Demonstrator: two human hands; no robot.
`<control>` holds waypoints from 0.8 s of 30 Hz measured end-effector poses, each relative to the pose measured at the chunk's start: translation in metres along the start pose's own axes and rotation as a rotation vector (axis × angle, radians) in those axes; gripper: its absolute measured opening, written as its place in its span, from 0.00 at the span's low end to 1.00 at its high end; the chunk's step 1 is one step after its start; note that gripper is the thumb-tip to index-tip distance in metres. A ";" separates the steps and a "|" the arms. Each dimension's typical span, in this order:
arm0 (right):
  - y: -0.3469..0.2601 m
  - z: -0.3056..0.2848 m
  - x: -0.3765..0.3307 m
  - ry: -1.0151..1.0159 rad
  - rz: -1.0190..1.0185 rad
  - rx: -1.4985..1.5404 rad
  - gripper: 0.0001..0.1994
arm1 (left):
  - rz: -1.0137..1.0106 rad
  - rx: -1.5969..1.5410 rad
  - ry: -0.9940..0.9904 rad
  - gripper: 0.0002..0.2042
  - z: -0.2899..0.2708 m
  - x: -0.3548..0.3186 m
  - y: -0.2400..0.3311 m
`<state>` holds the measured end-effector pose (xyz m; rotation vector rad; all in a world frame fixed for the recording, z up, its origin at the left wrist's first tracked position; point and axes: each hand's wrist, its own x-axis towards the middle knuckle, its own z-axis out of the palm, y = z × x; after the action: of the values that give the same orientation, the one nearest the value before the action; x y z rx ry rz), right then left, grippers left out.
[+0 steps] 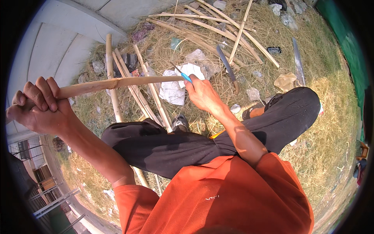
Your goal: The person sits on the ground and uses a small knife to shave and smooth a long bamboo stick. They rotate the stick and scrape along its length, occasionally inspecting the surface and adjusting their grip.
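Note:
My left hand (43, 107), at the far left, is wrapped round one end of a pale bamboo strip (144, 80). The strip runs level across to my right hand and has a knot partway along. In my right hand (204, 95) is a blue-handled tool (186, 77) with a thin dark shaft pointing up and left. Its exact kind is unclear. The strip's right end lies against or just behind the tool and my right fingers; I cannot tell whether those fingers also touch it.
Past my knees, a machete (226, 64) and a long metal blade (298, 58) lie on dry grass. Bamboo strips (233, 37) are piled at the far side, and several poles (113, 93) lean near my left leg. White paper scraps (171, 91) litter the ground. A pale wall (58, 46) stands left, green sheeting (344, 46) right.

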<state>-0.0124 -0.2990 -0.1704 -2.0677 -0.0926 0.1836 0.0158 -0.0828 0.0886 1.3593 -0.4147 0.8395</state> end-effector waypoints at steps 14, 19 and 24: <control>0.061 0.078 0.027 -0.017 0.127 -0.081 0.15 | -0.030 -0.189 -0.134 0.14 -0.070 0.031 -0.011; 0.062 0.067 0.026 0.018 0.101 -0.144 0.13 | -0.146 -0.358 -0.409 0.14 -0.076 0.033 -0.004; 0.021 0.060 0.003 0.060 -0.008 -0.110 0.13 | -0.157 -0.421 -0.547 0.18 -0.064 0.028 0.001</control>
<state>-0.0196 -0.2570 -0.2178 -2.1799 -0.0752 0.1138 0.0201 -0.0138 0.0961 1.1892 -0.8446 0.2157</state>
